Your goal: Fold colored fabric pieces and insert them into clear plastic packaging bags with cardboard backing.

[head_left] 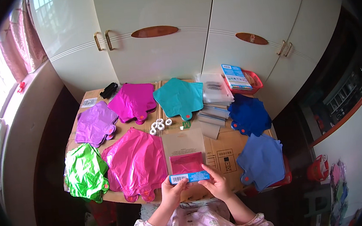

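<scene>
Near the table's front edge, my left hand (173, 193) and my right hand (216, 184) grip the two lower corners of a clear plastic packet (184, 143). Both thumbs lie over a blue card strip (200, 176) with a barcode, at the packet's lower end. Above the strip, a folded pink foil balloon (186, 162) shows through the film. Just left of the packet is a stack of flat hot-pink foil star balloons (136, 162). Beyond it, several small white ribbon rolls (160, 124) sit close together.
Around the cardboard-covered table (220, 146) lie star balloons in green (86, 173), lilac (96, 123), magenta (132, 101), teal (179, 97), dark blue (250, 115) and light blue (261, 161). Clear bags (215, 88), a red basket (256, 82) with blue cards (236, 77) and a black object (109, 91) are at the back.
</scene>
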Demonstrator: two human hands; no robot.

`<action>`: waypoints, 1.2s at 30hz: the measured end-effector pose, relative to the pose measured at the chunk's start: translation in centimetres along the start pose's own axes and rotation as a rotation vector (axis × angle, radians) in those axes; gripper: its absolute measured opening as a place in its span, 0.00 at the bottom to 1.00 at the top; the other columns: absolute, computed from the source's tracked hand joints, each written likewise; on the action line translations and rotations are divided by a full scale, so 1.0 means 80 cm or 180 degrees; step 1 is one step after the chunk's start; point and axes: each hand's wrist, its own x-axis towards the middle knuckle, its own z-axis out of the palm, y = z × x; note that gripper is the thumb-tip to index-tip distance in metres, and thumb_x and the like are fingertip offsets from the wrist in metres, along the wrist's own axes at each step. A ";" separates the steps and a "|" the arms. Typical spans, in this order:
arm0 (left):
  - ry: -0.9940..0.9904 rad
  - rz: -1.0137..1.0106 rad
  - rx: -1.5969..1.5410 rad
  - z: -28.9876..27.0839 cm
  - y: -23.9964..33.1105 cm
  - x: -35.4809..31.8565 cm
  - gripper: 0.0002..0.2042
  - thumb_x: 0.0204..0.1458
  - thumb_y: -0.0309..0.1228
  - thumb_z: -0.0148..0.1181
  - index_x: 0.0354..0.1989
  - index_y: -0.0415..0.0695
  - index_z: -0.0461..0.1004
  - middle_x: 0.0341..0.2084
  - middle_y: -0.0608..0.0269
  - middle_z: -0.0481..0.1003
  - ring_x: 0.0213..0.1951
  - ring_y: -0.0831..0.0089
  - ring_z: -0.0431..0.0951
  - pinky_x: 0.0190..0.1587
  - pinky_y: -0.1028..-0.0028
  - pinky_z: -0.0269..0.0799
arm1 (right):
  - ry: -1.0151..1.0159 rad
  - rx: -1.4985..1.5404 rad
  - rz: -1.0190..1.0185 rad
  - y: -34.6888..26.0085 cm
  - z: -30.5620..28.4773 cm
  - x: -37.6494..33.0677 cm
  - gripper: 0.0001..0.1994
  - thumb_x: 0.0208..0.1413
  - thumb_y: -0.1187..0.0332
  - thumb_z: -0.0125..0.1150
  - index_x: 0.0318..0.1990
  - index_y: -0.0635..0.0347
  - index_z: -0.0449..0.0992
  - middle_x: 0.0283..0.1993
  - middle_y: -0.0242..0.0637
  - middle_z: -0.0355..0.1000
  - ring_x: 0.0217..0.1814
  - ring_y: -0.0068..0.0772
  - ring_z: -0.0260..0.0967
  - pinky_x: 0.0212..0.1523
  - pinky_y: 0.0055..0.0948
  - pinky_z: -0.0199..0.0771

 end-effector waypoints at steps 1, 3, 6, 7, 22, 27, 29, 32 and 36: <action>0.0007 0.0027 0.0008 0.000 0.000 0.000 0.07 0.52 0.24 0.62 0.37 0.40 0.71 0.28 0.61 0.78 0.29 0.72 0.80 0.30 0.77 0.75 | -0.0009 -0.0059 0.0008 -0.001 -0.002 0.000 0.27 0.48 0.79 0.66 0.58 0.62 0.68 0.51 0.42 0.72 0.49 0.29 0.72 0.47 0.25 0.75; 0.0058 -0.0006 0.0029 0.002 0.002 -0.001 0.07 0.52 0.25 0.62 0.37 0.40 0.71 0.28 0.61 0.78 0.28 0.73 0.80 0.30 0.77 0.74 | -0.0025 -0.0178 0.0027 -0.005 -0.004 0.001 0.26 0.47 0.79 0.67 0.57 0.61 0.70 0.52 0.42 0.72 0.50 0.28 0.71 0.47 0.25 0.75; 0.0071 0.0025 0.0049 0.003 0.003 -0.002 0.07 0.52 0.25 0.62 0.37 0.40 0.72 0.27 0.62 0.78 0.27 0.73 0.80 0.28 0.78 0.73 | 0.0048 -0.0244 -0.0026 -0.003 -0.003 -0.002 0.24 0.46 0.79 0.67 0.54 0.61 0.73 0.52 0.43 0.72 0.48 0.27 0.72 0.46 0.25 0.75; 0.0064 0.0050 0.0054 0.003 0.004 -0.002 0.07 0.52 0.25 0.63 0.37 0.40 0.72 0.27 0.62 0.78 0.27 0.74 0.80 0.28 0.78 0.73 | 0.0146 -0.0135 -0.0023 0.002 0.000 -0.004 0.24 0.46 0.79 0.67 0.54 0.61 0.73 0.52 0.42 0.73 0.47 0.26 0.72 0.45 0.25 0.75; 0.0011 0.0252 -0.0902 0.017 -0.019 -0.005 0.03 0.53 0.24 0.59 0.33 0.38 0.73 0.28 0.62 0.77 0.30 0.76 0.75 0.37 0.77 0.71 | 0.0995 0.1062 0.0568 0.025 0.056 -0.034 0.18 0.53 0.78 0.63 0.53 0.60 0.72 0.41 0.30 0.73 0.36 0.19 0.69 0.36 0.19 0.71; 0.0381 0.0080 -0.0656 0.019 -0.013 -0.003 0.02 0.53 0.23 0.60 0.30 0.39 0.75 0.25 0.68 0.75 0.26 0.84 0.69 0.30 0.81 0.63 | 0.0704 0.0176 0.0327 0.021 0.060 -0.044 0.22 0.46 0.78 0.67 0.52 0.57 0.74 0.45 0.41 0.75 0.40 0.29 0.75 0.37 0.24 0.75; 0.0265 0.0093 -0.0671 0.016 -0.009 -0.007 0.01 0.54 0.22 0.59 0.32 0.39 0.75 0.27 0.67 0.76 0.28 0.83 0.71 0.32 0.80 0.65 | 0.0686 -0.0114 0.0126 0.015 0.055 -0.041 0.21 0.45 0.78 0.68 0.50 0.57 0.75 0.44 0.43 0.76 0.40 0.32 0.77 0.37 0.26 0.76; 0.0189 0.0209 -0.0683 0.010 -0.014 -0.008 0.02 0.54 0.22 0.58 0.34 0.38 0.75 0.29 0.65 0.77 0.32 0.80 0.75 0.37 0.79 0.69 | 0.0692 -0.0479 -0.0229 0.007 0.051 -0.032 0.20 0.46 0.79 0.67 0.49 0.58 0.76 0.42 0.43 0.77 0.39 0.31 0.77 0.37 0.26 0.76; 0.0210 0.0312 -0.0677 0.011 -0.016 -0.007 0.03 0.54 0.22 0.58 0.36 0.38 0.74 0.31 0.63 0.77 0.34 0.78 0.76 0.39 0.77 0.71 | 0.0690 -0.0470 -0.0354 0.010 0.052 -0.035 0.17 0.47 0.80 0.66 0.47 0.60 0.76 0.39 0.42 0.78 0.36 0.25 0.76 0.37 0.23 0.76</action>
